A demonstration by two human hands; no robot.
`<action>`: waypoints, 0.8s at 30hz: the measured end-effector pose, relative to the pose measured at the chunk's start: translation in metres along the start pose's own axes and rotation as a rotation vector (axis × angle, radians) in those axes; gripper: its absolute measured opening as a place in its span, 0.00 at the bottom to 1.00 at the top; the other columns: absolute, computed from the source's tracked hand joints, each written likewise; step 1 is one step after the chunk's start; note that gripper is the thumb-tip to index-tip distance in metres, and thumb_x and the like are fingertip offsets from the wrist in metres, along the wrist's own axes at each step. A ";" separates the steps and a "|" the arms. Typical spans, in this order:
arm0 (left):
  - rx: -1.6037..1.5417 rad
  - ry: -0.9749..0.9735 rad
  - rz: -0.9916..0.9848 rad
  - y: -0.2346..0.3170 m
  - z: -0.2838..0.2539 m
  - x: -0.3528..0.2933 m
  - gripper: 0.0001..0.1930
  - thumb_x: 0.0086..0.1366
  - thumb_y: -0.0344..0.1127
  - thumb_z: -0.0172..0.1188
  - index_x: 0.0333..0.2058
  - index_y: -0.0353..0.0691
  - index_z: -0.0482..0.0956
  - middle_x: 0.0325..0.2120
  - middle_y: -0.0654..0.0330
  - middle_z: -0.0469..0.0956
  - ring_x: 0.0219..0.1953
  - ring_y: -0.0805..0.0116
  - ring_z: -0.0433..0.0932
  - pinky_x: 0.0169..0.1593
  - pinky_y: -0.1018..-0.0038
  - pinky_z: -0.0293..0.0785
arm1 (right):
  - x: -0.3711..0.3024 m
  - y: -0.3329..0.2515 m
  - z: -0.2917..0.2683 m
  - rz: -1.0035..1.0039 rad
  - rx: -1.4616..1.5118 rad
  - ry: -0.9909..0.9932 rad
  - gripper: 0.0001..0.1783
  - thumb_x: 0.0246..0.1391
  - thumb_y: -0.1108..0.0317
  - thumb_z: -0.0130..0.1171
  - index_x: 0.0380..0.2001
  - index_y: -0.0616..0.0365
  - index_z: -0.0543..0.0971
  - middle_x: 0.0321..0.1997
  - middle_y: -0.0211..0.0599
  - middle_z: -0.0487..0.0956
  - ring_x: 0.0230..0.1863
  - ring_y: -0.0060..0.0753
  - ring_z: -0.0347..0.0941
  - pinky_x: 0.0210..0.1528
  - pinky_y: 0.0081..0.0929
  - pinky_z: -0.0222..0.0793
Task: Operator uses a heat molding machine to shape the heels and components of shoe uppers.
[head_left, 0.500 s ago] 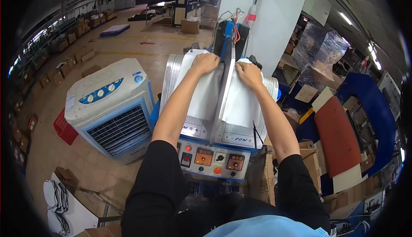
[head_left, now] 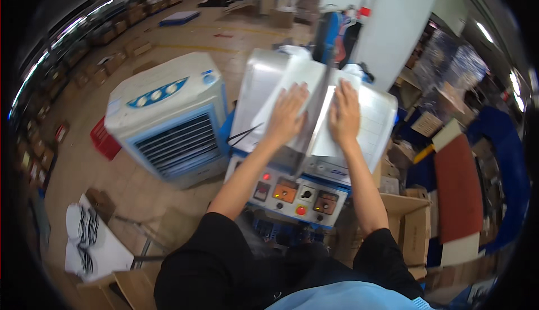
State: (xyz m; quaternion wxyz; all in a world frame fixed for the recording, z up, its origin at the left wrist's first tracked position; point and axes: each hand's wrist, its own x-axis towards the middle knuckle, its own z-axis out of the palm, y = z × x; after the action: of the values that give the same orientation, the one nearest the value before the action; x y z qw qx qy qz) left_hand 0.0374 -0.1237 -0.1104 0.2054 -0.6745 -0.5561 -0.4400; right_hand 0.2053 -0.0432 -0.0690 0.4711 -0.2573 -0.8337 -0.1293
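As both palms lie spread over a blue-based machine with two sloping silver metal plates (head_left: 255, 88), a worker appears to smooth white, flexible sheets. The left hand (head_left: 288, 111), open and gripping nothing, rests on the left white sheet (head_left: 306, 70); the right hand (head_left: 344, 111), likewise flat and unclenched, lies over the right white sheet (head_left: 324, 140), across a thin upright grey divider (head_left: 314, 122). Below sits a pale control panel (head_left: 289, 206) with dials and a round red button (head_left: 301, 210). Flattening seems the step in hand; the next move likely calls for even pressure along each slope, with neither sheet shifting. Blur hides finer contact.
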 end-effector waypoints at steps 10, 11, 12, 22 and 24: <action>-0.208 -0.005 -0.561 0.029 -0.078 -0.212 0.16 0.58 0.30 0.56 0.46 0.35 0.75 0.52 0.55 0.71 0.55 0.54 0.68 0.57 0.65 0.65 | -0.040 -0.025 -0.013 -0.021 0.010 -0.003 0.24 0.51 0.77 0.48 0.54 0.59 0.69 0.63 0.43 0.64 0.67 0.46 0.54 0.68 0.43 0.47; -0.164 0.078 -0.656 0.027 -0.090 -0.240 0.15 0.58 0.30 0.56 0.45 0.35 0.75 0.48 0.55 0.73 0.51 0.54 0.70 0.54 0.66 0.66 | -0.039 -0.032 -0.012 -0.034 0.015 -0.001 0.24 0.51 0.77 0.48 0.54 0.60 0.69 0.63 0.43 0.64 0.67 0.46 0.54 0.68 0.43 0.47; -0.115 0.166 -0.754 0.024 -0.103 -0.273 0.14 0.58 0.30 0.55 0.43 0.35 0.75 0.44 0.54 0.74 0.48 0.53 0.72 0.51 0.66 0.68 | -0.039 -0.038 -0.008 -0.050 0.027 0.000 0.24 0.51 0.77 0.48 0.54 0.60 0.69 0.63 0.43 0.64 0.67 0.46 0.54 0.68 0.43 0.46; 0.033 -0.415 -1.726 0.105 -0.147 -0.579 0.16 0.62 0.45 0.50 0.36 0.41 0.80 0.42 0.46 0.76 0.44 0.47 0.75 0.47 0.58 0.72 | -0.053 -0.017 -0.011 -0.105 -0.037 0.003 0.24 0.53 0.77 0.46 0.55 0.66 0.66 0.64 0.48 0.62 0.66 0.50 0.54 0.67 0.41 0.48; 0.094 -0.565 -1.727 0.143 -0.155 -0.584 0.26 0.65 0.56 0.41 0.38 0.42 0.80 0.37 0.46 0.79 0.39 0.47 0.78 0.44 0.57 0.74 | -0.054 -0.015 -0.006 -0.100 -0.069 -0.018 0.25 0.53 0.76 0.47 0.56 0.66 0.65 0.64 0.48 0.61 0.66 0.50 0.54 0.67 0.41 0.48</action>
State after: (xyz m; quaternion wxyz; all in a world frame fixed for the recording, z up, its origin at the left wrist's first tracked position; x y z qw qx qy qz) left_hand 0.1178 -0.6173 -0.4783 -0.3123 -0.0971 -0.9150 -0.2362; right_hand 0.2241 -0.0753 -0.1115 0.4473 -0.2326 -0.8448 -0.1793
